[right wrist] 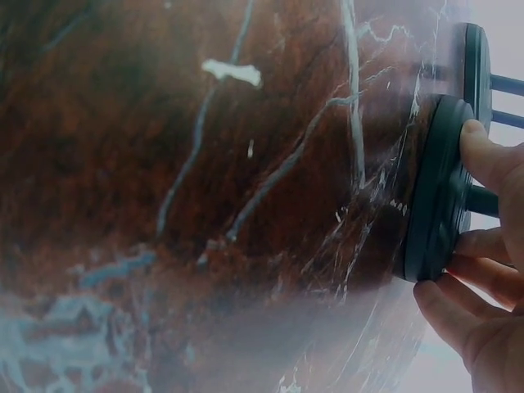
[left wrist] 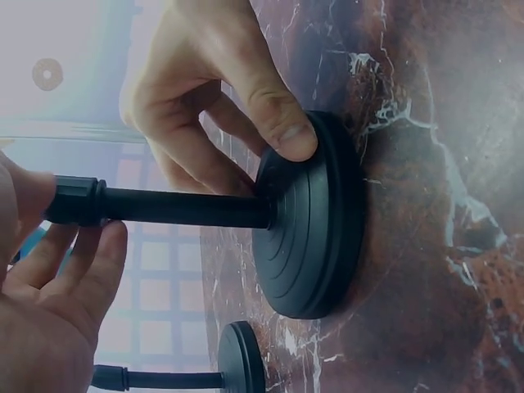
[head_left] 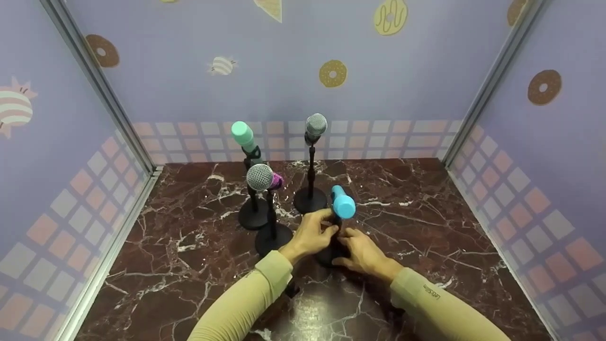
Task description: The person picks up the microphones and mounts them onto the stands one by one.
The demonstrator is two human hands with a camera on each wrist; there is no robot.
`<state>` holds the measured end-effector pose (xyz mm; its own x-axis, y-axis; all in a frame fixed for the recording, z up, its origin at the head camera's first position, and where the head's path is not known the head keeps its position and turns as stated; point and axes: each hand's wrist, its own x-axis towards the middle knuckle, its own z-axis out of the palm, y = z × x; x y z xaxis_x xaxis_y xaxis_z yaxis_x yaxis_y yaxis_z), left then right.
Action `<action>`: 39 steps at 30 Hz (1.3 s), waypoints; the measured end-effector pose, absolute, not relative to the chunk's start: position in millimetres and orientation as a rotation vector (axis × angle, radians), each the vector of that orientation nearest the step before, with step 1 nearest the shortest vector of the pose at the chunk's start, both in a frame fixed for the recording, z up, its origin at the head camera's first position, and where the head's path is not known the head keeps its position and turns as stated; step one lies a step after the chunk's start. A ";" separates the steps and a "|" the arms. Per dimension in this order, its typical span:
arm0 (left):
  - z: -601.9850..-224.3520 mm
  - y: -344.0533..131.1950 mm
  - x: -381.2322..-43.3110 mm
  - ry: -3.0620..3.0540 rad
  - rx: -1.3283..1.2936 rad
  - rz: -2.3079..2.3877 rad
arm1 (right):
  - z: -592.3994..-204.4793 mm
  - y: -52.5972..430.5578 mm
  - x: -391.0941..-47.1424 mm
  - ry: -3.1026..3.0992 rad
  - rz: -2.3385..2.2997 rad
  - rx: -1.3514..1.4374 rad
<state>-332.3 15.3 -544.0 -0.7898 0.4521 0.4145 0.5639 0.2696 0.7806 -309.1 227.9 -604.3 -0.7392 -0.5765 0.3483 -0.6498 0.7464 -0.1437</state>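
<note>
A blue microphone sits tilted on a black microphone stand with a round base. My left hand grips the collar on the stand's pole, thumb on one side and fingertips on the other. Lower down, my right hand holds the base by its rim. In the right wrist view its thumb lies on the base's edge, with fingers around the opposite side. The base stands on the marbled tabletop. From the head view, my hands partly hide the pole and base.
Left of my hands stands a microphone with silver head and purple body. Behind it is a mint-green microphone, and at the back a silver-headed one, all on black stands. Patterned walls enclose the table's back and sides.
</note>
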 end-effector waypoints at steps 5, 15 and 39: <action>-547.7 16.3 -333.6 -2.414 -0.956 -1.554 | -605.6 227.1 -309.1 -2.672 0.376 0.957; -549.2 20.3 -335.7 -2.476 -0.874 -1.527 | -604.7 225.8 -307.6 -2.690 0.404 0.943; -544.0 14.8 -333.5 -2.449 -0.941 -1.457 | -600.9 227.7 -309.1 -2.697 0.366 0.914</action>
